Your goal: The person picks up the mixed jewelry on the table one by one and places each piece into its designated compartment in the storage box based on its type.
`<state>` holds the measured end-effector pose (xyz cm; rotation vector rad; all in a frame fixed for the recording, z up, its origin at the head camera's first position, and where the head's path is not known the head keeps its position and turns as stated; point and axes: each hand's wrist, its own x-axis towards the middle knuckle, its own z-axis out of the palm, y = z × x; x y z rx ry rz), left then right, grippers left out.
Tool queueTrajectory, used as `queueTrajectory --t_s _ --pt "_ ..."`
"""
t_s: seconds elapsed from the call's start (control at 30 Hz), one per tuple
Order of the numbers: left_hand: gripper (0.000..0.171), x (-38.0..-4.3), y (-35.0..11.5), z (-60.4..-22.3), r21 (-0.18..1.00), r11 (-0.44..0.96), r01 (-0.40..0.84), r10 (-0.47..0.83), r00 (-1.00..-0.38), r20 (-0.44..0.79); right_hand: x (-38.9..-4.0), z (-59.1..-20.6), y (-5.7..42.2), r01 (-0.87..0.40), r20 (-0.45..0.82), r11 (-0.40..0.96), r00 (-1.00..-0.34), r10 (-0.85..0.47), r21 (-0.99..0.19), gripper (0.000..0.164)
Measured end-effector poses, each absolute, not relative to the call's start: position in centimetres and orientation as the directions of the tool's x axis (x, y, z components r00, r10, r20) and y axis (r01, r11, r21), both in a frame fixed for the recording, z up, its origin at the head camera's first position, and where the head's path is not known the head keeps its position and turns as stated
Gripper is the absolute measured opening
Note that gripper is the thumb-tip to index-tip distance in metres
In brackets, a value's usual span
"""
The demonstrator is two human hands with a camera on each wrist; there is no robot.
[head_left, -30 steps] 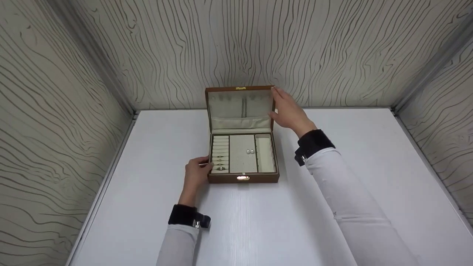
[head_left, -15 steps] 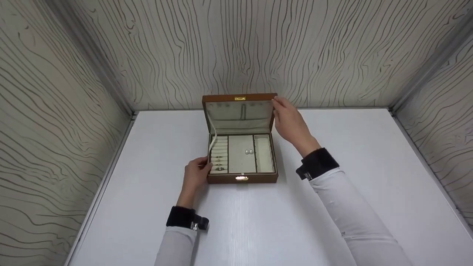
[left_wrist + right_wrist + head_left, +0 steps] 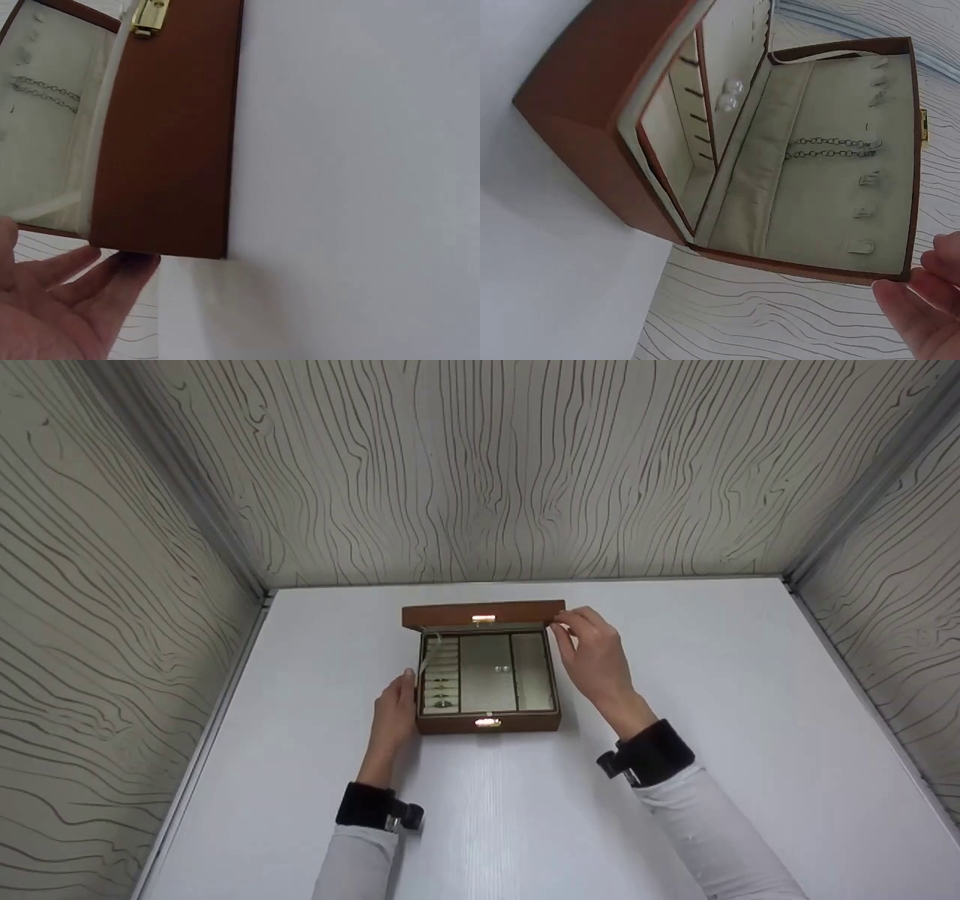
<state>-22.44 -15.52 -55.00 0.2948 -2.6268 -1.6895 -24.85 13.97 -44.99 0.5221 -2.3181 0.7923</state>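
Observation:
A brown jewelry box (image 3: 487,723) stands on the white table, its lid (image 3: 442,615) tilted partway over the tray. Rings (image 3: 442,703) sit in the cream ring rolls on the left side. Two pearl earrings (image 3: 730,96) are on the middle panel, and a chain (image 3: 829,148) hangs inside the lid. My right hand (image 3: 596,652) pinches the lid's front right corner between thumb and fingers. My left hand (image 3: 394,716) rests against the box's left side, its fingers (image 3: 124,289) fairly straight in the left wrist view.
The white table (image 3: 675,675) spreads around the box. Behind it rises a wood-grain patterned wall (image 3: 487,472), with similar panels at left and right. A gold clasp (image 3: 149,15) is on the box front. A cream ribbon (image 3: 433,649) joins lid and box on the left.
The lid has swung forward and down from nearly upright, my right hand moving down with its corner. My left hand stays at the box's left side, its thumb shifted off the rim.

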Motion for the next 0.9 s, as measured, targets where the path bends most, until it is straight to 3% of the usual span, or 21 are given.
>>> queueTrajectory --t_s 0.1,0.33,0.9 --pt "0.085 -22.2 -15.2 -54.5 0.922 0.351 -0.164 -0.158 -0.981 -0.115 -23.3 -45.9 14.1 -0.527 0.661 0.718 -0.74 -0.125 -0.455 0.014" --pt "0.088 -21.5 -15.0 -53.7 0.941 0.3 -0.157 -0.134 -0.983 -0.122 -20.7 -47.6 14.0 -0.469 0.589 0.683 -0.805 -0.07 -0.56 0.025" --pt "0.084 -21.1 -16.1 -55.2 0.925 0.375 -0.061 -0.046 -0.998 -0.047 -18.8 -50.5 14.1 -0.297 0.412 0.641 -0.911 0.032 -0.708 0.038"
